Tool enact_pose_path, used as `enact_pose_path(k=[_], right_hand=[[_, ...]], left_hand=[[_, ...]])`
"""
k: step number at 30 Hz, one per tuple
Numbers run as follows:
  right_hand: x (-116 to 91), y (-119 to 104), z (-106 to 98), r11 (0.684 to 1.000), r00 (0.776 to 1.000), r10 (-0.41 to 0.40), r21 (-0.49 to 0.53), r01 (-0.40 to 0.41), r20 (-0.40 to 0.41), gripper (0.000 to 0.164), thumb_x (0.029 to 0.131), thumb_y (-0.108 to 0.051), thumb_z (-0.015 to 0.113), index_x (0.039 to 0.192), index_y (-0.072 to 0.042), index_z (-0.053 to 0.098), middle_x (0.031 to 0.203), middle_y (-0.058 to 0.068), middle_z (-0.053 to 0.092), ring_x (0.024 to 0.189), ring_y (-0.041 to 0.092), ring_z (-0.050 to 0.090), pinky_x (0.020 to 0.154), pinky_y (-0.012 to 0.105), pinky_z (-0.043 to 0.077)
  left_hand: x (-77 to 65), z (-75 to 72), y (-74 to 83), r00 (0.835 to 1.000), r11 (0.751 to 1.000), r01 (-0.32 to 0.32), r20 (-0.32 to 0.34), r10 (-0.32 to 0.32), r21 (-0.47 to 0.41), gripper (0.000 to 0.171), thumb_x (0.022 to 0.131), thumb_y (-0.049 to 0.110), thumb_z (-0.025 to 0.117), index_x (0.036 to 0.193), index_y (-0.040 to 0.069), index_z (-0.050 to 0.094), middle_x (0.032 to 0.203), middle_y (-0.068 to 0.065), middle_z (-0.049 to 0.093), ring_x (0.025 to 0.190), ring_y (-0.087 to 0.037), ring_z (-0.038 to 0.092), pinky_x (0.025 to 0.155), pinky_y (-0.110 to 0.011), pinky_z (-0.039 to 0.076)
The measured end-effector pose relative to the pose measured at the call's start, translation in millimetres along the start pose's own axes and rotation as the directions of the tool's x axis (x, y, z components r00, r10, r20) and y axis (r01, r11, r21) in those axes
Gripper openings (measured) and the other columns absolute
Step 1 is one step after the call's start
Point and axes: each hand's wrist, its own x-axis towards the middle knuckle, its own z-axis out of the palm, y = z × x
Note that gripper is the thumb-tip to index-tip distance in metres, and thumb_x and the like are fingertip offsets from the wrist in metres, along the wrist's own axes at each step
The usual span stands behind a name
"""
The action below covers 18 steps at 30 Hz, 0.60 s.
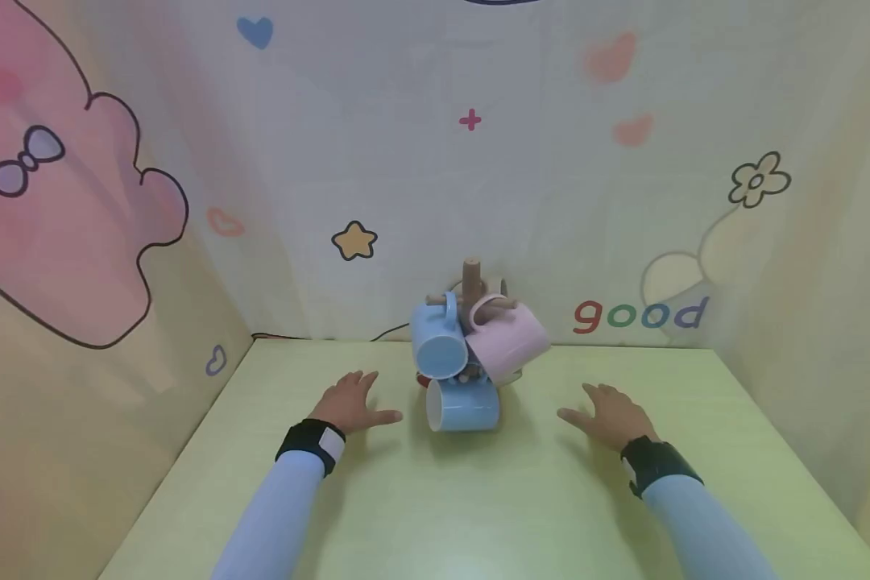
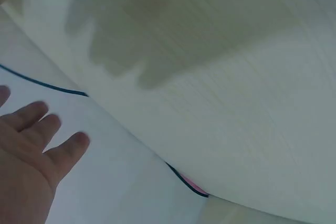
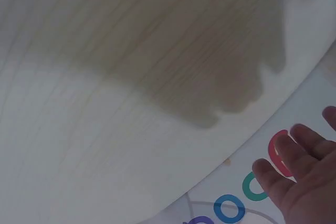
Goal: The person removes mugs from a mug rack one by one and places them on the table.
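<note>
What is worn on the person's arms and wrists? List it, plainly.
Both arms are covered by long, close-fitting pale blue sleeves that end at the wrists. The left hand is bare; just behind it sits a black wristband with a white patch on top. The right hand is bare too, with a matching black wristband and a small white patch at its edge. No rings or gloves show.

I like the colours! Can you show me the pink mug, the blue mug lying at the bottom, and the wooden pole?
pink mug (image 1: 511, 342), head view, on its side wall.
bottom blue mug (image 1: 467, 409), head view, on its side wall.
wooden pole (image 1: 471, 278), head view, near its top.
</note>
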Motion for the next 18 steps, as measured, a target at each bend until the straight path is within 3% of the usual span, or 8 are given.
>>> enact_pose_path(k=[6,11,18], right_hand=[[-10.8,-22.6,-3.5,0.992,0.997,0.002,0.126,-0.012,0.083,0.091,0.089,-0.068,0.056,0.14,0.008,0.047,0.137,0.033,0.05,0.129,0.051,0.043,0.101,0.064,0.037],[-24.9,-39.6,-7.1,0.987,0.992,0.007,0.16,-0.027,0.125,0.09,0.089,-0.067,0.057,0.142,0.005,0.046,0.138,0.031,0.051,0.13,0.05,0.044,0.1,0.064,0.038],[-44.2,-62.4,-14.0,0.982,0.991,0.043,0.175,-0.065,0.128,0.09,0.085,-0.068,0.062,0.142,0.0,0.049,0.138,0.027,0.053,0.129,0.048,0.046,0.099,0.065,0.038]], left_hand=[[-11.2,-1.4,10.3,0.998,0.98,0.01,0.056,0.001,-0.197,0.1,0.079,0.069,0.068,0.153,0.01,0.036,0.154,-0.019,0.036,0.141,-0.041,0.033,0.108,-0.061,0.032],[-24.7,-6.2,18.8,0.998,0.962,-0.007,0.061,0.025,-0.271,0.1,0.08,0.07,0.067,0.154,0.011,0.035,0.155,-0.016,0.036,0.142,-0.038,0.032,0.11,-0.06,0.03],[-46.4,-16.3,36.4,0.999,0.936,-0.036,0.014,0.044,-0.351,0.097,0.082,0.065,0.068,0.153,0.008,0.035,0.155,-0.017,0.036,0.142,-0.039,0.032,0.11,-0.06,0.029]])
